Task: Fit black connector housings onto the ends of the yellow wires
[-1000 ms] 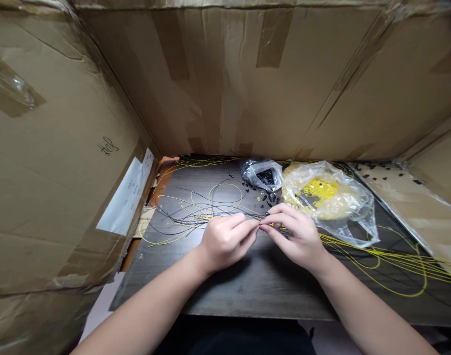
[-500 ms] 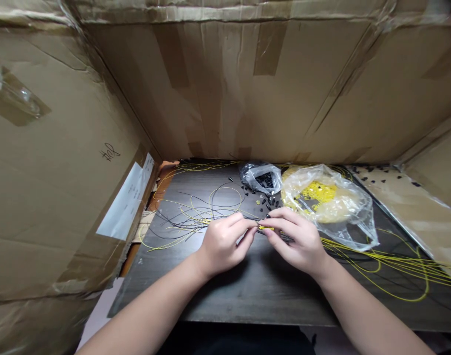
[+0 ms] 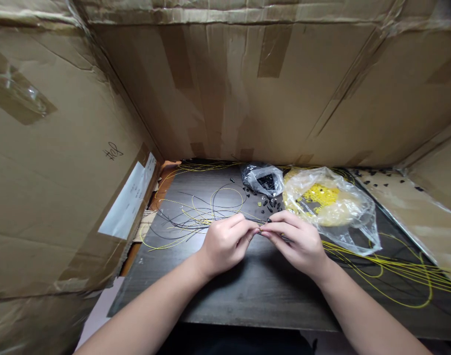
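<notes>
My left hand point(image 3: 225, 246) pinches thin wires between thumb and fingers near the middle of the table. Fingertip to fingertip with it, my right hand point(image 3: 297, 244) is closed on the same bundle. A small black piece point(image 3: 269, 221) shows at the tip of a right finger. Loose ends of black and yellow wires point(image 3: 195, 222) fan out and curl to the left. Long yellow wires point(image 3: 362, 260) run off to the right from behind my right hand. My fingers hide the exact spot where they grip.
Behind my right hand lies a clear plastic bag of small yellow parts point(image 3: 319, 195). Left of it sits a bag of black parts point(image 3: 265, 182), with several black pieces point(image 3: 271, 203) scattered in front. Cardboard walls point(image 3: 225, 98) enclose the dark table point(image 3: 225, 301) on three sides.
My right thumb and fingers have drawn together at the bundle, covering yellow that showed between my hands before. The whole view has shifted slightly.
</notes>
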`<state>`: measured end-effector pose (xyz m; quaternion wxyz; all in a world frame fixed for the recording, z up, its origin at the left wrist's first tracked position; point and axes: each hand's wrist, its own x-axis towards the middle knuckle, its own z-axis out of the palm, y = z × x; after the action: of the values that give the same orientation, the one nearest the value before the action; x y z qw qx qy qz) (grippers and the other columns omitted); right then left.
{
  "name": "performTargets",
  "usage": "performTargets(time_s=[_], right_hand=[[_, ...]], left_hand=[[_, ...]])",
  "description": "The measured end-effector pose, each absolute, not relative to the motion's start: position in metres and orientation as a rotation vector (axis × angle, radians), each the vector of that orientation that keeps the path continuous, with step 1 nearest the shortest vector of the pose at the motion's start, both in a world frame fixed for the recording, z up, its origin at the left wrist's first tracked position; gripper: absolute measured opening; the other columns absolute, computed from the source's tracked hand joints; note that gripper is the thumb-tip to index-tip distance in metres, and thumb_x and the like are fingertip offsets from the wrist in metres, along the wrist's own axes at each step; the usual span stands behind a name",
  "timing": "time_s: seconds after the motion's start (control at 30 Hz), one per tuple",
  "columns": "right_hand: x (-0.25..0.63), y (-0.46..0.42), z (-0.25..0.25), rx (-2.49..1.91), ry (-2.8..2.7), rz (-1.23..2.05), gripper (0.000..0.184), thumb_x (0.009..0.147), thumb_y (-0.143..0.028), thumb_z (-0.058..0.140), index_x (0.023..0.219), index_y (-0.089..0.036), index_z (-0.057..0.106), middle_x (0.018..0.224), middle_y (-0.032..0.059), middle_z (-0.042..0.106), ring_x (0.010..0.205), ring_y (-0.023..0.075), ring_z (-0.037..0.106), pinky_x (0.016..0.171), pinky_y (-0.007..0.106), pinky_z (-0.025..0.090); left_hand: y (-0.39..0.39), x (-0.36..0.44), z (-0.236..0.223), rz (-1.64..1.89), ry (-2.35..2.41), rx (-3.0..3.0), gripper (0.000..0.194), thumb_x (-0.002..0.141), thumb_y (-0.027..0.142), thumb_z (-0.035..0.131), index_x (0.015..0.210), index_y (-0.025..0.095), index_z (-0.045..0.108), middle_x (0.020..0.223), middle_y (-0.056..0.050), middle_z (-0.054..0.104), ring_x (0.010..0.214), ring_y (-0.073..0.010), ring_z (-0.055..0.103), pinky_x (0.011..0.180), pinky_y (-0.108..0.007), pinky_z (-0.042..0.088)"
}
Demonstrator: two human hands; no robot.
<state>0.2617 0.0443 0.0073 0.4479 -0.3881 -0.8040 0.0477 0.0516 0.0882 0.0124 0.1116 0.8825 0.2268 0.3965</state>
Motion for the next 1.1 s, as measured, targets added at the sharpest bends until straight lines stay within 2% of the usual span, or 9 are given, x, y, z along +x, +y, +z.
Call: performTargets(time_s=[0.43,0.63,0.87,1.1], right_hand=[[0.2578,0.0443,0.0050,-0.967,-1.983,0.051,0.017,0.088,-0.013,0.067,0.105,-0.019,0.067,0.097,0.0070,0.063,0.082,0.0148,0.064,0.071,0.027,0.055],[0.2571,0.0433,0.0036,-0.985,-1.955,0.026,0.016,0.088,-0.011,0.066,0.102,-0.019,0.067,0.095,0.0065,0.063,0.080,0.0141,0.064,0.071,0.026,0.053],[0.2591,0.0425,0.0016,-1.002,-1.962,-0.163,0.021,0.087,-0.010,0.068,0.106,-0.019,0.066,0.097,0.0077,0.064,0.080,0.0145,0.063,0.069,0.026,0.052],[0.2560,0.0405,0.0031,-1.016,-1.933,-0.109,0.018,0.089,-0.008,0.065,0.104,-0.017,0.066,0.096,0.0076,0.063,0.079,0.0138,0.063,0.070,0.025,0.052]], left_hand=[[0.0860,0.0514,0.0101,1.191,0.653,2.605,0.012,0.095,0.017,0.055,0.096,0.015,0.067,0.073,-0.002,0.060,0.060,-0.0108,0.050,0.056,-0.024,0.040],[0.0853,0.0525,0.0108,1.194,0.630,2.571,0.013,0.094,0.016,0.055,0.100,0.014,0.067,0.073,-0.002,0.060,0.060,-0.0107,0.049,0.056,-0.024,0.040],[0.0846,0.0530,0.0160,1.167,0.554,2.500,0.022,0.089,0.013,0.055,0.108,0.011,0.066,0.070,-0.002,0.056,0.059,-0.0119,0.048,0.055,-0.025,0.041],[0.0823,0.0538,0.0146,1.174,0.536,2.556,0.023,0.088,0.013,0.055,0.108,0.012,0.066,0.066,0.000,0.050,0.058,-0.0116,0.044,0.054,-0.026,0.038]])
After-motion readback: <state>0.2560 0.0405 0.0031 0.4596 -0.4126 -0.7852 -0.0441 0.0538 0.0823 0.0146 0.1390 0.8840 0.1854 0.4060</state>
